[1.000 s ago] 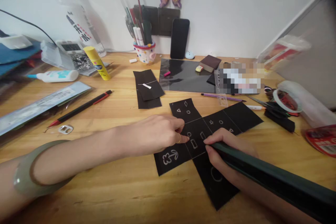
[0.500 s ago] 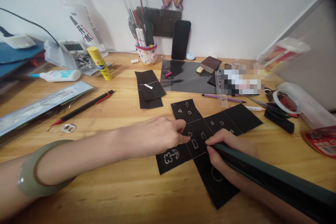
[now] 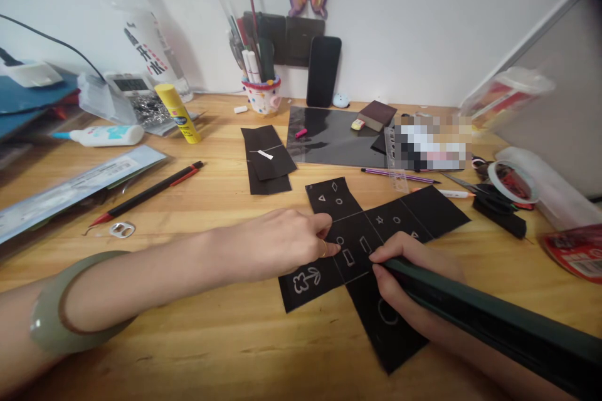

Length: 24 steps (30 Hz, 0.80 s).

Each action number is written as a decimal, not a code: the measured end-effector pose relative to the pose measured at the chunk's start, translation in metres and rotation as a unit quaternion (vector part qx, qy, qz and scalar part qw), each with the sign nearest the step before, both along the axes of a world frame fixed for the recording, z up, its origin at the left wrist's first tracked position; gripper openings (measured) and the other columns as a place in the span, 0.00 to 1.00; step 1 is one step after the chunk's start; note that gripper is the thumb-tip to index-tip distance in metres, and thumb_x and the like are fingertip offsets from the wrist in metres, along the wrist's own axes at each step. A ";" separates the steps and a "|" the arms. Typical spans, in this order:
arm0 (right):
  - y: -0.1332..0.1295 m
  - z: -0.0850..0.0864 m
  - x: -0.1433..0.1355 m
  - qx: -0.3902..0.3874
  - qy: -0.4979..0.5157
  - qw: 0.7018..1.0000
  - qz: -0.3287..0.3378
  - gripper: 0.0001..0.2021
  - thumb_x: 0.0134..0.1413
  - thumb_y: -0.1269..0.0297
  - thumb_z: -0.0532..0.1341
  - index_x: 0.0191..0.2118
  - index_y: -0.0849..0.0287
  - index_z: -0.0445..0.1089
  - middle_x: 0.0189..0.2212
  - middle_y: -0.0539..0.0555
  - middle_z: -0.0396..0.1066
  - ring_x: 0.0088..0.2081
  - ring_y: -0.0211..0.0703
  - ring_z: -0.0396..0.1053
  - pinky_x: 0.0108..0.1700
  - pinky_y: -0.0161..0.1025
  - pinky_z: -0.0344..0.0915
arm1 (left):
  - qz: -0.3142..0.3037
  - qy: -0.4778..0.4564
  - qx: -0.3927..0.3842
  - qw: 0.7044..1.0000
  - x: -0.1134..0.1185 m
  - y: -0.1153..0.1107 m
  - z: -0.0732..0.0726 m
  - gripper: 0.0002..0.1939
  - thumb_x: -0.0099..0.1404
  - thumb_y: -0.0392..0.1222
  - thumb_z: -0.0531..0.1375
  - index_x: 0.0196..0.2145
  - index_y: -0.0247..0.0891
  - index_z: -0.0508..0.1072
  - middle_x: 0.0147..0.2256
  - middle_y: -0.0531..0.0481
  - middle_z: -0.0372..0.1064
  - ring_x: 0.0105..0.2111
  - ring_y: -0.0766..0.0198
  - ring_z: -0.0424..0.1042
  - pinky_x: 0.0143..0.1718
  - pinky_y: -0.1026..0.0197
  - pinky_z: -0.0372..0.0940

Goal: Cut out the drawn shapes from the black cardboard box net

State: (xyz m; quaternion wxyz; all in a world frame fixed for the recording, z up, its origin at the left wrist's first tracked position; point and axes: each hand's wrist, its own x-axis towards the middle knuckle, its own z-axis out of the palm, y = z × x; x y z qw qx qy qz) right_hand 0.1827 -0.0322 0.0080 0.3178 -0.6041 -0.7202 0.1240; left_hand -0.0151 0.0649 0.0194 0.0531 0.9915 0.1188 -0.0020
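Note:
A black cross-shaped paper (image 3: 350,225) lies on the wooden table, marked with pale outlines: a flower, rectangles, circles, triangles, a star and a diamond. My left hand (image 3: 294,241) rests on its left part, index finger extended onto the paper beside a small circle and a rectangle, the other fingers curled under. A ring is on one finger and a green bangle (image 3: 82,304) circles the wrist. My right hand (image 3: 414,269) pinches a thick dark green pen (image 3: 475,307) near its front end, over the middle of the paper. The fingertips hide the pen's tip.
Folded black paper (image 3: 269,160), a dark sheet (image 3: 333,138) and a purple pencil (image 3: 399,175) lie beyond the cross. A glue stick (image 3: 177,114) and black-red pen (image 3: 150,193) are at left. Scissors (image 3: 493,200) and tape (image 3: 512,182) lie right; a pen cup (image 3: 262,95) stands behind.
My right hand and its pen have shifted very slightly, and the upright rectangle by the fingertips shows more fully. My left hand keeps its place on the paper.

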 end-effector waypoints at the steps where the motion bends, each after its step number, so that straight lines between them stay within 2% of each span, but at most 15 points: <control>1: 0.000 0.000 0.001 0.001 -0.002 1.000 0.004 0.04 0.47 0.70 0.54 0.25 0.54 0.61 0.11 0.42 0.62 0.12 0.31 0.59 0.15 0.30 0.52 | 0.000 0.001 0.000 1.000 0.000 0.000 0.000 0.13 0.67 0.37 0.49 0.48 0.42 0.64 0.30 0.53 0.56 0.24 0.70 0.59 0.21 0.63 0.47; 4: 0.000 0.001 0.002 -0.003 -0.008 1.000 0.024 0.05 0.46 0.71 0.55 0.26 0.54 0.61 0.12 0.42 0.63 0.13 0.31 0.59 0.15 0.30 0.53 | 0.001 0.002 0.004 1.000 0.000 0.001 0.000 0.13 0.67 0.37 0.49 0.49 0.43 0.63 0.31 0.53 0.56 0.24 0.70 0.59 0.21 0.63 0.47; 9: -0.001 -0.001 0.002 -0.014 0.011 1.000 -0.004 0.05 0.46 0.71 0.54 0.26 0.54 0.61 0.13 0.42 0.64 0.14 0.32 0.60 0.16 0.30 0.54 | 0.003 -0.003 0.005 1.000 -0.001 0.001 -0.001 0.12 0.67 0.38 0.49 0.48 0.43 0.64 0.30 0.53 0.56 0.24 0.70 0.59 0.21 0.63 0.48; 17: 0.000 0.001 0.007 -0.051 0.024 0.998 0.009 0.04 0.46 0.71 0.56 0.26 0.54 0.62 0.16 0.44 0.64 0.17 0.32 0.61 0.19 0.30 0.56 | 0.000 -0.031 0.003 1.000 0.000 0.001 -0.002 0.12 0.66 0.35 0.50 0.46 0.41 0.67 0.30 0.53 0.58 0.21 0.72 0.59 0.20 0.65 0.49; 21: 0.011 0.003 0.016 -0.049 0.110 0.989 -0.087 0.00 0.50 0.66 0.56 0.30 0.54 0.63 0.20 0.45 0.63 0.21 0.34 0.62 0.23 0.31 0.59 | 0.017 -0.058 0.007 0.998 0.001 0.000 -0.003 0.13 0.67 0.38 0.49 0.45 0.42 0.69 0.30 0.51 0.61 0.25 0.69 0.61 0.22 0.66 0.53; 24: 0.019 0.004 0.021 0.000 0.175 0.976 -0.127 0.02 0.51 0.65 0.57 0.29 0.55 0.63 0.22 0.46 0.63 0.24 0.35 0.62 0.26 0.33 0.59 | 0.078 -0.068 0.027 0.994 0.003 -0.001 -0.005 0.19 0.67 0.50 0.46 0.47 0.39 0.68 0.34 0.46 0.63 0.35 0.61 0.63 0.30 0.63 0.60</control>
